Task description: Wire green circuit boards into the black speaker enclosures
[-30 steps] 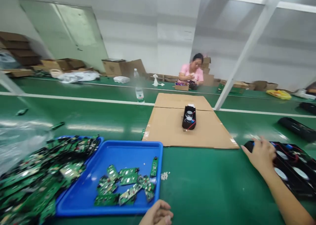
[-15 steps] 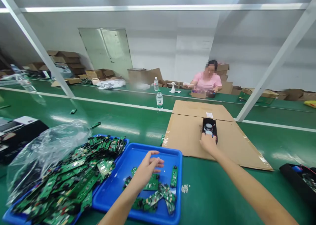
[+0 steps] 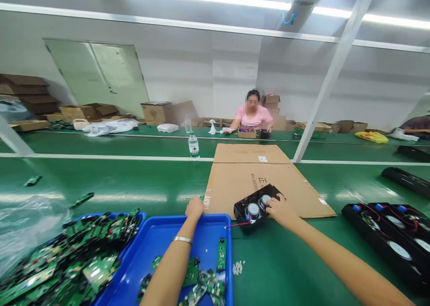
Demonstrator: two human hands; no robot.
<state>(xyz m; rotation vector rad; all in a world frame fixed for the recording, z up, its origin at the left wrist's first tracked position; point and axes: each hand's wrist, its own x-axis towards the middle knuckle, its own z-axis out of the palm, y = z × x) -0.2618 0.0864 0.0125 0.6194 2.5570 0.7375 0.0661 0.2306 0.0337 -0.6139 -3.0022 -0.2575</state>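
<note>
My right hand (image 3: 281, 210) grips the right end of a black speaker box (image 3: 239, 211), thumb and fingers over its rim. Two round speakers show inside the box, and a red wire with a small plug hangs from its near side. The box is tilted, partly on the cardboard sheet (image 3: 231, 185). Beyond the far rim of the blue tray (image 3: 157, 234), my left hand (image 3: 195, 208) is closed at a small green circuit board (image 3: 202, 198), mostly hidden by the fingers. Several circuit boards (image 3: 221, 254) lie in the tray, under my left forearm.
A heap of circuit boards (image 3: 74, 247) fills another tray at left, beside a clear plastic bag (image 3: 33, 234). Several black speaker boxes (image 3: 379, 234) sit at right. Small white pieces (image 3: 238, 267) lie by the tray. A water bottle (image 3: 194, 145) and a seated person (image 3: 253, 115) are farther back.
My left hand has moved from above the tray to the circuit board beyond its far rim and closed. My right hand has brought the speaker box nearer and turned it. The view has swung right.
</note>
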